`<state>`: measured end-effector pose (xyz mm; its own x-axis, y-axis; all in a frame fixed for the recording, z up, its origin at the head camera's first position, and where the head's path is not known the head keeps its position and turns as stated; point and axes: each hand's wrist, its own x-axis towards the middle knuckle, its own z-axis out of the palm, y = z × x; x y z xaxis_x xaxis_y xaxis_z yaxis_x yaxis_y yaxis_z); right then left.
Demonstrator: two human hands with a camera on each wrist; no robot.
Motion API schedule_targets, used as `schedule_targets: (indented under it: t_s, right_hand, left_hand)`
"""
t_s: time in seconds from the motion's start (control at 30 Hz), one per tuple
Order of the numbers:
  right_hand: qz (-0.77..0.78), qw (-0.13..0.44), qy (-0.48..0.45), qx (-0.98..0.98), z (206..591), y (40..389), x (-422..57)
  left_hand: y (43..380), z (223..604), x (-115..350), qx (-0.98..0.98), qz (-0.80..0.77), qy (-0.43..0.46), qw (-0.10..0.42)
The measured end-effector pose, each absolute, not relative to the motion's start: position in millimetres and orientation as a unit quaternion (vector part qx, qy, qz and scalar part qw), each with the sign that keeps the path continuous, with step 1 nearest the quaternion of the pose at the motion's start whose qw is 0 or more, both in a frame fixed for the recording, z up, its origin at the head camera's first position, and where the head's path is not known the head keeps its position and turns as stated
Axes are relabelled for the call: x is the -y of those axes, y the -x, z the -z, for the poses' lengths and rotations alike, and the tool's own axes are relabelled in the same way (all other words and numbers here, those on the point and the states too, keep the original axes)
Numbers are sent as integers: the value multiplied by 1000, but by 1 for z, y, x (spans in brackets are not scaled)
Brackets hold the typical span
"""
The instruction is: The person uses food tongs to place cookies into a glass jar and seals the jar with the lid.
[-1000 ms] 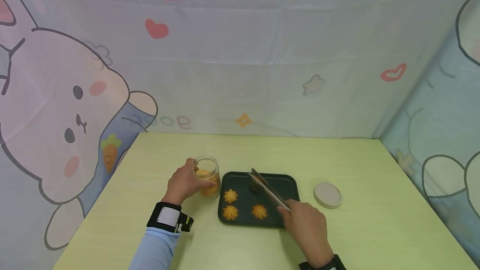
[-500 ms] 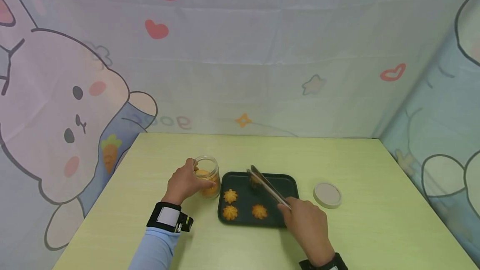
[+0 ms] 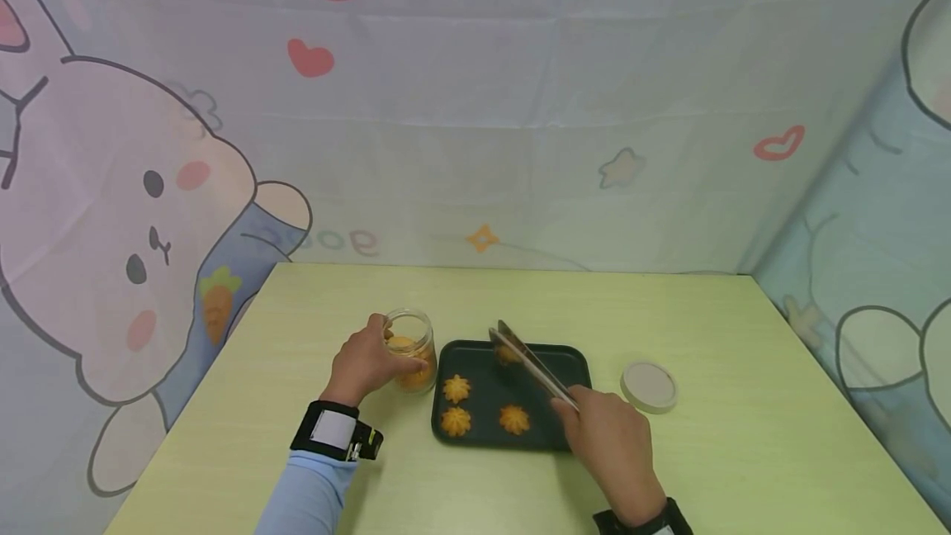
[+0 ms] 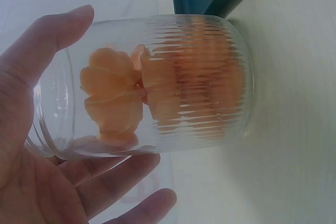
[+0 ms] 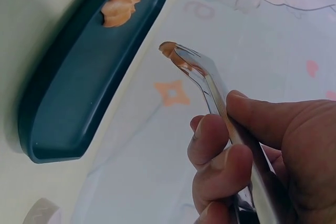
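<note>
Gripping part-filled clear glass jar (image 4: 157, 90): left hand (image 3: 369, 366). Right hand (image 3: 612, 446) squeezes silver metal tongs (image 3: 546, 376) holding one golden fluted cookie (image 5: 167, 50) over dark-green rectangular tray (image 3: 484, 403). Three cookies (image 3: 514, 419) remain there; looks partway done, jar uncapped.

The yellowish table (image 3: 743, 452) bears a jar (image 3: 418, 347), tray (image 3: 484, 403) and lid (image 3: 650, 386).
</note>
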<state>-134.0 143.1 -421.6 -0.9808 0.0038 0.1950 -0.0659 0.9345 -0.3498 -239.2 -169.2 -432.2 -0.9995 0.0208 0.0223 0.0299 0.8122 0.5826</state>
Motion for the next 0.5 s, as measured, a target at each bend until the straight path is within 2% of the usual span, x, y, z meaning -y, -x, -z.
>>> schedule_targets:
  t_s: [0.5]
  right_hand:
    - [-172, 119, -31, 978, 408, 138, -133]
  left_hand:
    - [239, 432, 169, 952, 305, 14, 6]
